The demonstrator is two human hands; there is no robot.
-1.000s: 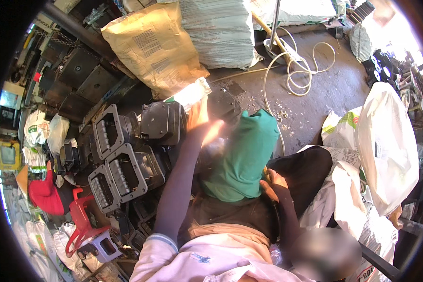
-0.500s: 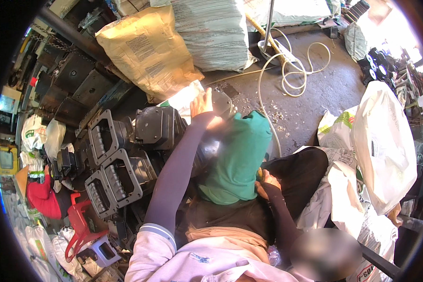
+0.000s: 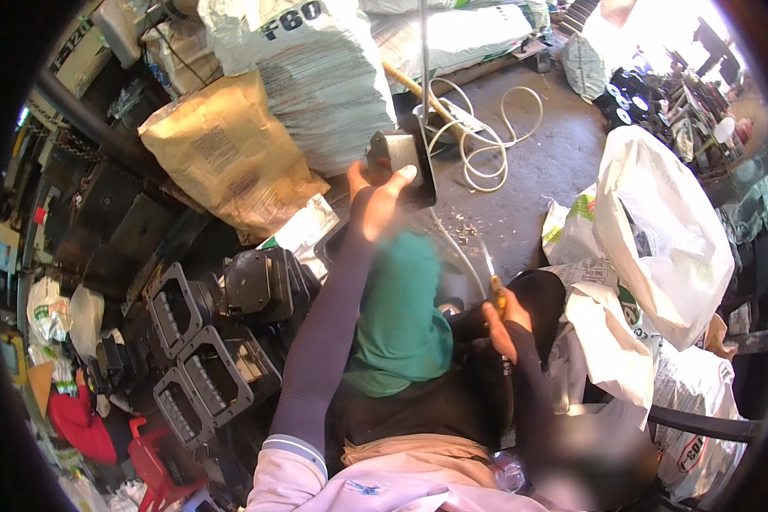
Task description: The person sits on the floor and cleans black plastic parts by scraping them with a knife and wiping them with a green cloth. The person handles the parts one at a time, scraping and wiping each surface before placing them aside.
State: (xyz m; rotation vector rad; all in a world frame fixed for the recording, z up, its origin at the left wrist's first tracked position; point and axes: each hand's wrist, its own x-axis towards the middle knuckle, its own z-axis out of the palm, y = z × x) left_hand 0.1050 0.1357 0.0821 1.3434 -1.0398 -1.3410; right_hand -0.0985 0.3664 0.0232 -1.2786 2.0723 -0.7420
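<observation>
My left hand (image 3: 379,198) grips a black plastic housing (image 3: 420,171), boxy with a wide flat rim, and holds it out beyond my knee. The thumb lies along the housing's near side. In my right hand (image 3: 509,326), beside my right leg, is a yellow-handled knife (image 3: 497,288), its slim blade pointing away from me. A green cloth (image 3: 405,328) covers my left knee between the two arms. To the left of my left forearm stand several black housings with framed openings (image 3: 218,346), and another black housing (image 3: 260,282) lies behind them.
A brown paper sack (image 3: 230,162) and a large white sack (image 3: 316,94) stand ahead. A pale cable (image 3: 486,158) coils on the floor near scattered shavings (image 3: 465,230). An open white bag (image 3: 657,247) stands at right. A person in red (image 3: 81,422) is at far left, by a red chair (image 3: 158,469).
My left hand has lifted the black housing forward and up. My right hand has moved right, away from the green cloth, and the knife blade now shows. The view has shifted too.
</observation>
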